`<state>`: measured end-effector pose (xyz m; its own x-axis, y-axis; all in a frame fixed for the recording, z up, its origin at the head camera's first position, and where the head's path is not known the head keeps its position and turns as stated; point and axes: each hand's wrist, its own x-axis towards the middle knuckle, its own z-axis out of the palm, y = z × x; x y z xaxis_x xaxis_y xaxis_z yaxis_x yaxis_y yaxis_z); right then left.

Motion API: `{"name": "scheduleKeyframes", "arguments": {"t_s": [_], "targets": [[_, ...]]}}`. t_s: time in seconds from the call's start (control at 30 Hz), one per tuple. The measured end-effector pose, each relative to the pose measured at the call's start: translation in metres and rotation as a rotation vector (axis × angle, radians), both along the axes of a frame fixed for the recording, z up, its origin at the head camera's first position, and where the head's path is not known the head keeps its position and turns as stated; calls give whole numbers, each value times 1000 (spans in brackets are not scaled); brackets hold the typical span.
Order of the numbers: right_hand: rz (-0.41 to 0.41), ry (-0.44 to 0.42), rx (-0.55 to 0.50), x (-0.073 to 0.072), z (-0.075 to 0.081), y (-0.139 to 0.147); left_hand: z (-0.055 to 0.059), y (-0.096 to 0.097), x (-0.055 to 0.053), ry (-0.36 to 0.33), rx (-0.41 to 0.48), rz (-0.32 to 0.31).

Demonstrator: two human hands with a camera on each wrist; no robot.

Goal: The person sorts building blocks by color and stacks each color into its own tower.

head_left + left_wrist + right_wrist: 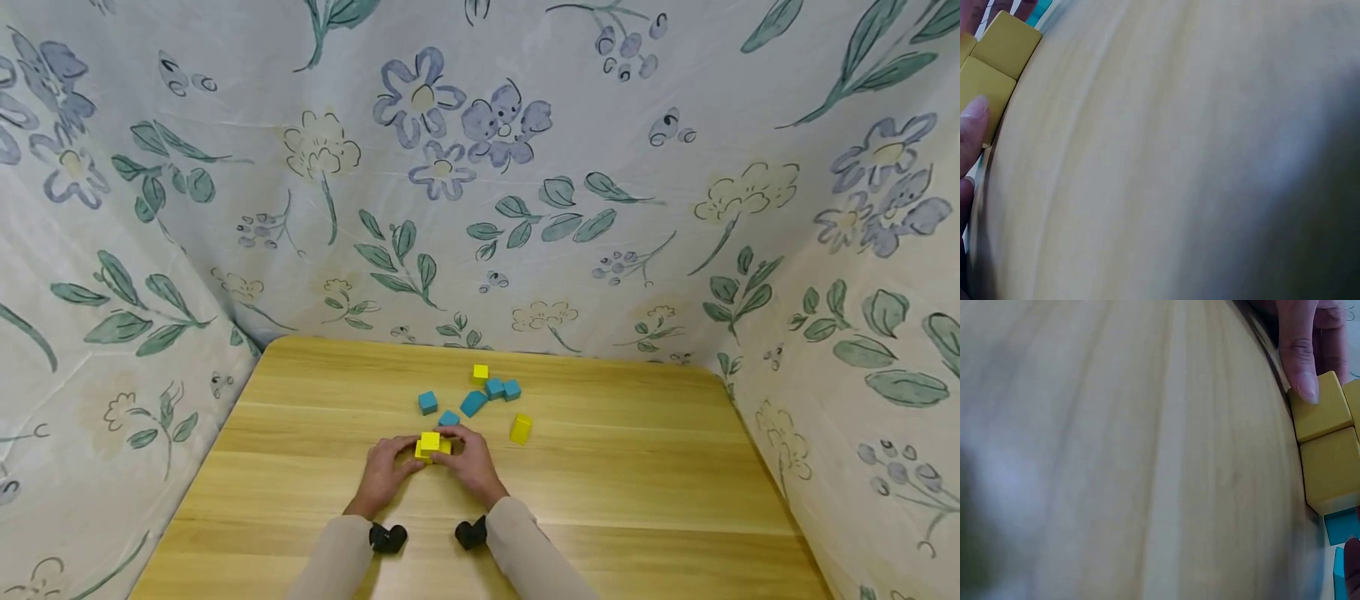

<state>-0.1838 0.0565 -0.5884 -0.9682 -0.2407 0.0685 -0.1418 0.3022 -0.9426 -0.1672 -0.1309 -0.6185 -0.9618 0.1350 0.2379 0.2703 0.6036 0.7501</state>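
Between the two hands stands a small cluster of yellow toy blocks (430,442), one cube raised on top of others set side by side. My left hand (384,473) grips the cluster from the left, fingers behind and thumb in front. From the right, my right hand (474,468) holds it with thumb and fingers. In the left wrist view a thumb touches a yellow block (985,84) at the left edge. Fingertips also meet a yellow block (1322,409) in the right wrist view. Just behind the cluster lies a blue block (448,418), partly hidden by the right fingers.
Beyond the hands lie a blue cube (427,403), an angled blue block (473,404) and two blue cubes (502,389) side by side. A yellow block (481,373) stands farther back, another yellow block (521,428) to the right. Flowered cloth (480,250) encloses the wooden table (637,467).
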Motion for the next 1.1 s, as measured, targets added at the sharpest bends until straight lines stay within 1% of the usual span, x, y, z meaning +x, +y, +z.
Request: {"name": "scheduleKeyframes", "arguments": {"t_s": [0.13, 0.3, 0.5, 0.7, 1.1], "targets": [[14, -19, -10, 0, 2, -2, 0, 0, 0, 6, 3, -2], [27, -12, -10, 1, 3, -3, -2, 0, 0, 17, 17, -2], [27, -22, 7, 0, 5, -5, -2, 0, 0, 21, 12, 3], [19, -22, 10, 0, 4, -7, 0, 0, 0, 13, 28, 4], [13, -35, 13, 1, 5, -9, 0, 0, 1, 14, 14, 5]]}}
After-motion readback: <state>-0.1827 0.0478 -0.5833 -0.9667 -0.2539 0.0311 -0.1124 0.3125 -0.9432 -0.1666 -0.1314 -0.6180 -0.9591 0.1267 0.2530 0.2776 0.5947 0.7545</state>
